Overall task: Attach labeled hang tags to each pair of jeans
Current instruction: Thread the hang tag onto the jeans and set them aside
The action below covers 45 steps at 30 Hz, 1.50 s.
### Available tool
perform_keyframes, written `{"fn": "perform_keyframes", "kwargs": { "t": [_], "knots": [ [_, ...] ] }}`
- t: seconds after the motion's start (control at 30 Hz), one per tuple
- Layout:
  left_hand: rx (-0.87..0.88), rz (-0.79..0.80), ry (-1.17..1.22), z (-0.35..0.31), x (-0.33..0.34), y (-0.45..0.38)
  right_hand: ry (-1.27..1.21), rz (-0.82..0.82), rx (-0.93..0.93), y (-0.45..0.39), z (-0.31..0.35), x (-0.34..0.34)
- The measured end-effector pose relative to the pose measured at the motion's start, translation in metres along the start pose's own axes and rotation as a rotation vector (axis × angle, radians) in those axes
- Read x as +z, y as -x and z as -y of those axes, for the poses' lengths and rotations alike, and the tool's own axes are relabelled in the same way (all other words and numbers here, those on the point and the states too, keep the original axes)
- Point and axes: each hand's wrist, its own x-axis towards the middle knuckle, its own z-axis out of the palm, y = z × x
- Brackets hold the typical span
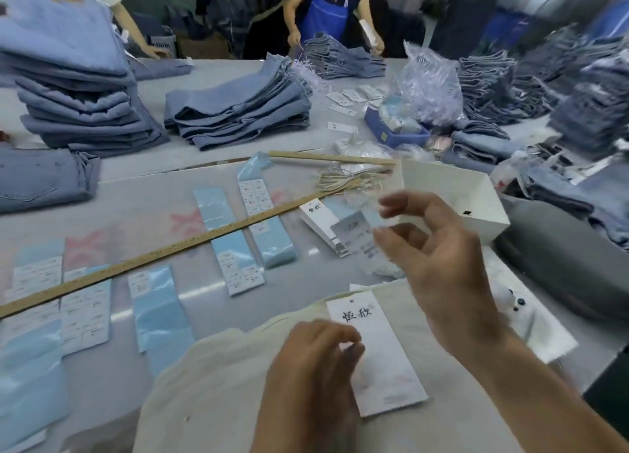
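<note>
1. A person's right hand point(439, 265) is raised above a grey worktable point(143, 221), thumb and forefinger pinching a small printed sticker label point(357, 238), the other fingers loosely curled.
2. The left hand point(316, 360) rests low in the foreground, its fingertips pinching the left edge of a white hang tag point(381, 354) printed with black characters.
3. That hang tag lies flat on a cream cloth point(211, 377) at the near edge of the table.
4. A small stack of the same hang tags point(321, 221) lies just beyond the right hand.
5. Pale blue backing strips carrying sticker labels point(238, 245) lie in rows across the table, with a long wooden ruler point(170, 251) laid diagonally over them.
6. An open white box point(452, 193) sits to the right, beside a bundle of tan strings point(347, 180).
7. Folded blue jeans point(235, 112) sit in stacks further back, well apart from the hands.
8. A person in a blue apron point(326, 13) stands at the far side.
</note>
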Motion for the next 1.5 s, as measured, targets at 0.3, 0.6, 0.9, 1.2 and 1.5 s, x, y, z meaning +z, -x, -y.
{"fn": "perform_keyframes", "kwargs": {
  "t": [0.3, 0.6, 0.9, 1.2, 1.5],
  "knots": [
    [-0.426, 0.464, -0.321, 0.009, 0.02, -0.031, 0.049, -0.18, 0.285, 0.095, -0.018, -0.015],
    [-0.556, 0.258, 0.75, -0.016, 0.013, -0.043, 0.151, -0.274, 0.182, 0.097, -0.019, -0.016],
    [-0.609, 0.23, 1.022, -0.02, 0.009, -0.03, 0.279, -0.293, 0.123, 0.098, -0.028, -0.016],
    [-0.432, 0.167, 0.862, -0.023, 0.014, -0.022, 0.395, -0.29, 0.051, 0.097, -0.026, -0.012],
    [-0.376, -0.015, 0.844, -0.026, 0.017, -0.013, 0.702, -0.313, -0.006, 0.097, -0.023, -0.013]
  ]
}}
